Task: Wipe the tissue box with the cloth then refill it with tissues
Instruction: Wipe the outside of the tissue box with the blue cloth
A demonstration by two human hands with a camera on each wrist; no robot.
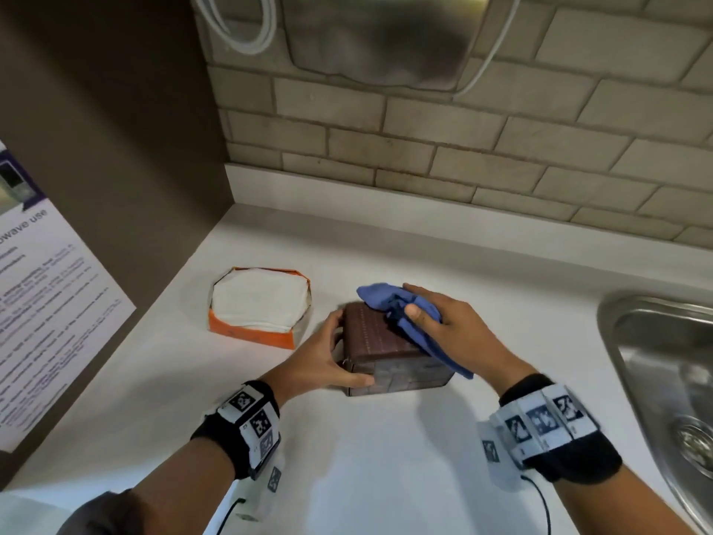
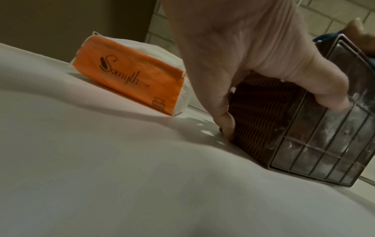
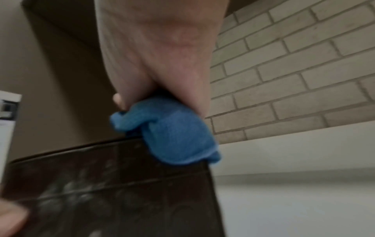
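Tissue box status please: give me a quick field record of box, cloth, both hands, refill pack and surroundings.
tissue box: brown, on white counter, lying on one side
cloth: blue, bunched, on box's top face
right hand: grips cloth, pressing it on box
left hand: holds box's left side, thumb on near face
tissue pack: orange, opened, left of box, apart from it
sink: steel, at right
stage: wiping; refill not started
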